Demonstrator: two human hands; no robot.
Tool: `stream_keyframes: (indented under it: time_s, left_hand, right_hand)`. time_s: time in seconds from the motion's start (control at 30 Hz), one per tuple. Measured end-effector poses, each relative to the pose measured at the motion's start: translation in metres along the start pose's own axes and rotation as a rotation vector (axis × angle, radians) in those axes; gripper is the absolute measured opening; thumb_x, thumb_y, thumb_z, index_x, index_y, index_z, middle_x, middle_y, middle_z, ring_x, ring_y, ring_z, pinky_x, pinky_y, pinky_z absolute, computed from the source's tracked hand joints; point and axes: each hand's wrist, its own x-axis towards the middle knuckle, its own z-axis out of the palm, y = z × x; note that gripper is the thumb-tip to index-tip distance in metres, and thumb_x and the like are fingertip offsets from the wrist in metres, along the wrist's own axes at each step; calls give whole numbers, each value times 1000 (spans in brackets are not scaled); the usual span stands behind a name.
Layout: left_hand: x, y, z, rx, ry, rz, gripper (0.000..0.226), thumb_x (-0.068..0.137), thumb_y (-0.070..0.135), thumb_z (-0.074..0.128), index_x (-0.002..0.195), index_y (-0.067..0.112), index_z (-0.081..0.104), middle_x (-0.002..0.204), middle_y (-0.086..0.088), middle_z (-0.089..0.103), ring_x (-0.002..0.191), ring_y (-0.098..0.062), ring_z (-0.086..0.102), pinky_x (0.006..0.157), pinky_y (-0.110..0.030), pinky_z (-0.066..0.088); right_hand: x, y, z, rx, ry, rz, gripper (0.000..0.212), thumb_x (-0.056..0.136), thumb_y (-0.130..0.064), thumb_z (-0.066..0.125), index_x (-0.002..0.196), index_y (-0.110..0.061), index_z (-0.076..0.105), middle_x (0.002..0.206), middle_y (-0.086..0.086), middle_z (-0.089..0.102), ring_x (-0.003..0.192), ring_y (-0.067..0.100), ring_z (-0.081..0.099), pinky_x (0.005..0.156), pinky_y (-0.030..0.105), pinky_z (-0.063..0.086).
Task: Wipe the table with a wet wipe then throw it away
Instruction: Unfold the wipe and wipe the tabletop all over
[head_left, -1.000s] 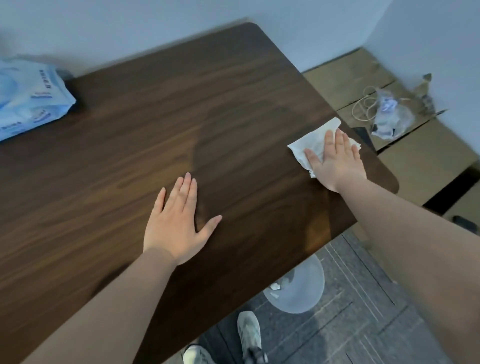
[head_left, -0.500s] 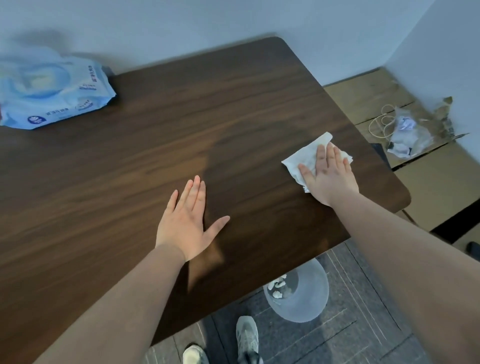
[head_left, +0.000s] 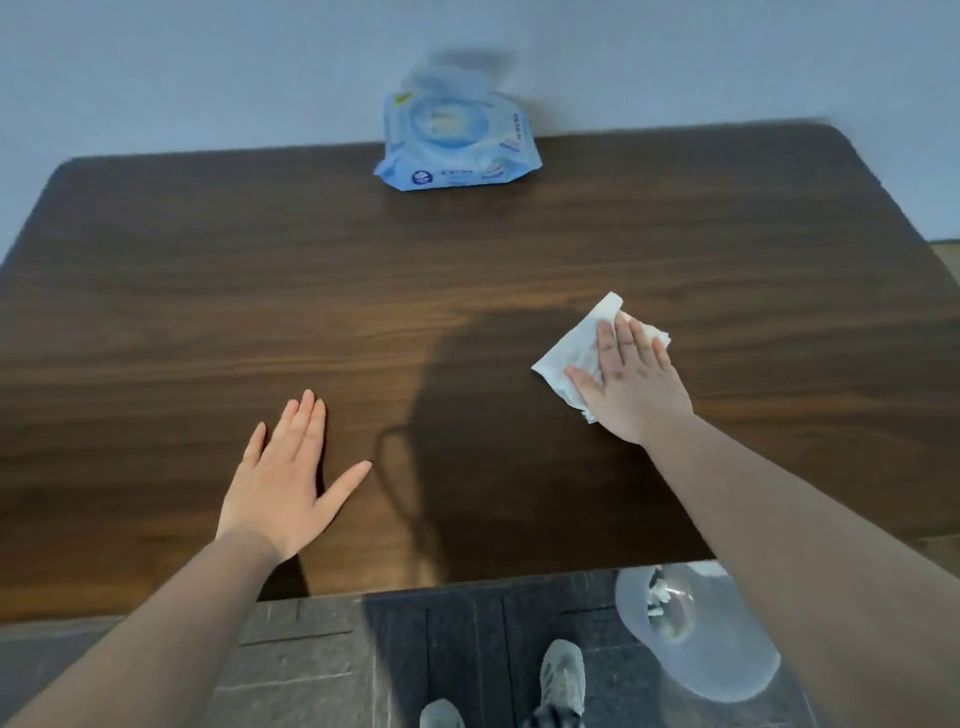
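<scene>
Dark wood grain ran across the worktop (head_left: 208, 291), which stood against a pale blue-grey wall (head_left: 156, 67). At its far edge, touching the wall side, lay a light blue pack of wet wipes (head_left: 457, 150), slightly blurred. The right hand (head_left: 631, 384) lay palm down on a white wet wipe (head_left: 571, 353) on the right part of the worktop, its fingers (head_left: 608, 348) stretched flat and close together, pressing the crumpled sheet against the wood; corners of the wipe stuck out to the left of the hand and past the fingertips. The left hand (head_left: 283, 483) rested flat on the bare wood near the front edge, well apart from the wipe, with its fingers extended side by side and the thumb angled out to the right. Below the front edge, on a dark tiled floor (head_left: 322, 665), stood a translucent bin (head_left: 696, 639) holding a few white scraps, partly hidden by the right forearm. Grey shoes (head_left: 561, 675) showed beside it.
</scene>
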Motion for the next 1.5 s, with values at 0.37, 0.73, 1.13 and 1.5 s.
stream_keyframes:
  time_s: [0.37,0.73,1.13,1.5]
  left_hand:
    - [-98,-215,2,-63,28,-448,94,84,74,7,150,8,6,159,-8,2,146,-20,0,119,-43,8]
    - [-103,-231,13,-67,69,-456,92,81,75,2,147,14,-15,158,-1,-17,145,-14,-13,117,-35,-6]
    - [-106,-236,14,-119,103,-432,114,66,90,7,146,11,-15,159,-3,-14,145,-12,-14,117,-32,-6]
    - [-108,-236,10,-54,-42,-397,101,72,78,-6,145,10,-19,157,-4,-20,143,-13,-20,116,-35,-10]
  right_hand:
    - [-7,-272,23,-118,-23,-436,79,93,-64,7,152,-15,-10,162,4,-9,147,19,-14,119,39,-7]
    - [-33,-442,39,-178,-51,-718,80,92,-67,8,152,-18,-10,161,3,-13,147,20,-17,119,39,-9]
    - [-59,-496,57,-165,-56,-812,81,92,-66,9,152,-15,-9,161,8,-13,147,23,-14,120,43,-6]
    - [-95,-421,53,-196,-124,-860,81,89,-69,3,148,-18,-20,158,2,-24,140,14,-28,116,36,-17]
